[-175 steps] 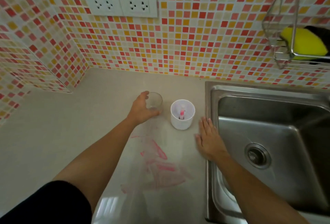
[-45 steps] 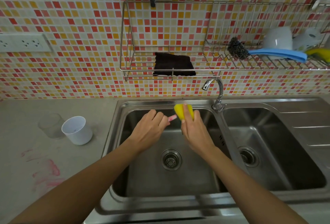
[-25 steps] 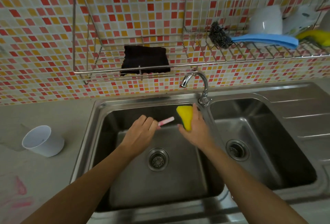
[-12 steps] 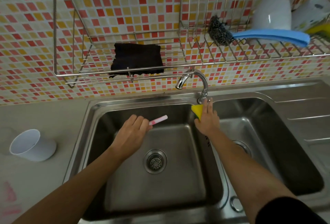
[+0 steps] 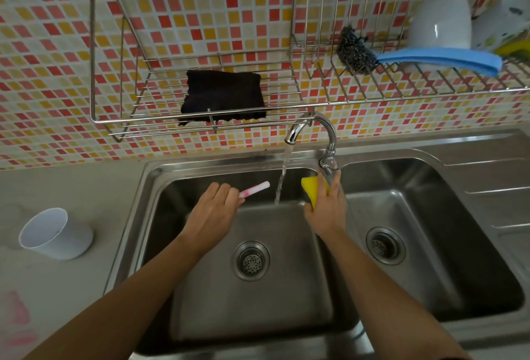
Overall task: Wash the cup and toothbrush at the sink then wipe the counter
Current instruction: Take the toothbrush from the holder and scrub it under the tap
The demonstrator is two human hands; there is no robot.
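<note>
Below, over the steel sink (image 5: 122,245), the left hand (image 5: 212,213) grips the pink-and-white toothbrush (image 5: 255,189); the right hand (image 5: 325,209) clasps a yellow sponge (image 5: 311,187), tap water (image 5: 282,176) falling between them. The white plastic cup (image 5: 54,234) stands on the grey counter (image 5: 71,187), left; beyond, a black cloth (image 5: 223,95) lies in a wire rack (image 5: 143,118).

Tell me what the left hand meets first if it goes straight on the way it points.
Probably the running water: the left hand grips the toothbrush aimed up and right, its tip just short of the stream. Beyond lies the yellow sponge in the right hand, though depth is unclear.
</note>
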